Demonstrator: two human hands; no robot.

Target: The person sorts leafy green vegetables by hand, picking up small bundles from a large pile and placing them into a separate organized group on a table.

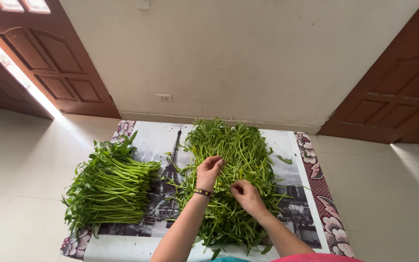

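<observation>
The left hand (210,168), with a dark beaded band at the wrist, rests on the loose heap of green leafy vegetable stems (229,179), fingers curled and pinching a few stems. The right hand (246,193) lies just beside it on the same heap, fingertips pressed together on a stem. The heap lies under both hands on the printed floor mat (294,179). A neatly aligned bundle of green stems (110,187) lies well to the left.

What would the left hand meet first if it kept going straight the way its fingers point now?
Probably more of the loose green stems: the left hand already rests on that pile, fingers aimed up towards the wall. Depth is hard to judge.
</observation>
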